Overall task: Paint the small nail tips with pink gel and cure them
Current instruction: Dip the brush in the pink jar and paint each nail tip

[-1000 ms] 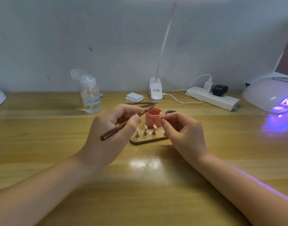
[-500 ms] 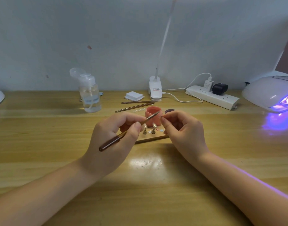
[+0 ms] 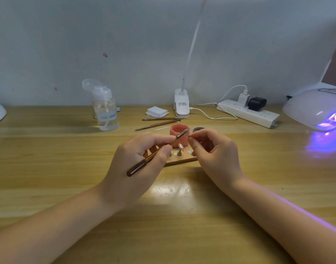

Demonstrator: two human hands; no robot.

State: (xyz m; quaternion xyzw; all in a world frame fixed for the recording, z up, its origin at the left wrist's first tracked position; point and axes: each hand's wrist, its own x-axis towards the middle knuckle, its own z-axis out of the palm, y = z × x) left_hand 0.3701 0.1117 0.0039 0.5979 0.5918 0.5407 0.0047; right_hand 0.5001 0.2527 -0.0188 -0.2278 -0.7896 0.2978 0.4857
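nail tip (image 3: 190,136) pinched by right hand (image 3: 216,157), slim wooden brush (image 3: 155,153) touching.

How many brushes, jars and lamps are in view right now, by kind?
Brushes: 3: one in the left hand, two lying behind the jar.
Jars: 2: pink gel jar, dark jar.
Lamps: 2: curing lamp, clip lamp.
Total: 7

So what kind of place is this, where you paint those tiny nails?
Most likely a small nail-art desk, at home or in a salon. A curing lamp glows purple on the right, a pot of pink gel sits by the nail tip stand, and the left hand holds a brush.
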